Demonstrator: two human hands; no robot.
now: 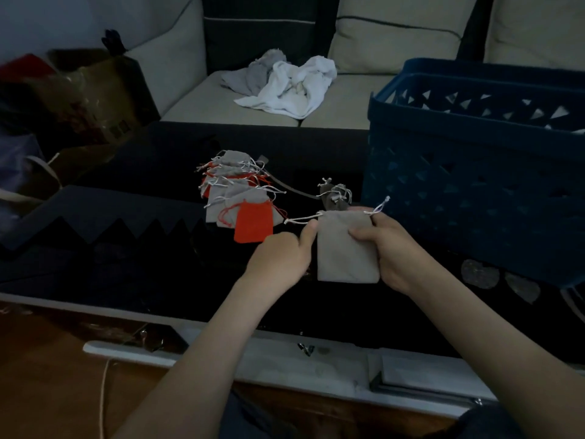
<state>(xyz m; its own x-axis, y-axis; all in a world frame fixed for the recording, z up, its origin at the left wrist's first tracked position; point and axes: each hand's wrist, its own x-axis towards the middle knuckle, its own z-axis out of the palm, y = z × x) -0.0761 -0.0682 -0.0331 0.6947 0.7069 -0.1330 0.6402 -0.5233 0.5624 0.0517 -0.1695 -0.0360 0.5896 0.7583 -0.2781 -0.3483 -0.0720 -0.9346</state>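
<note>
A small grey drawstring pouch (343, 248) hangs above the dark table (142, 248) at centre. My right hand (384, 248) grips its right side, thumb across the front. My left hand (281, 253) pinches the pouch's left drawstring (299, 220) near the top corner. A second cord end sticks out at the upper right. To the left lies a pile of grey pouches (228, 185) with an orange pouch (253, 224) in front. A darker bunched pouch (334, 194) lies just behind the held one.
A blue plastic basket (474, 172) with triangular cut-outs stands on the table at the right. Behind is a beige sofa (395, 42) with crumpled white and grey cloths (285, 83). A cardboard box (95, 90) and bags sit at the left.
</note>
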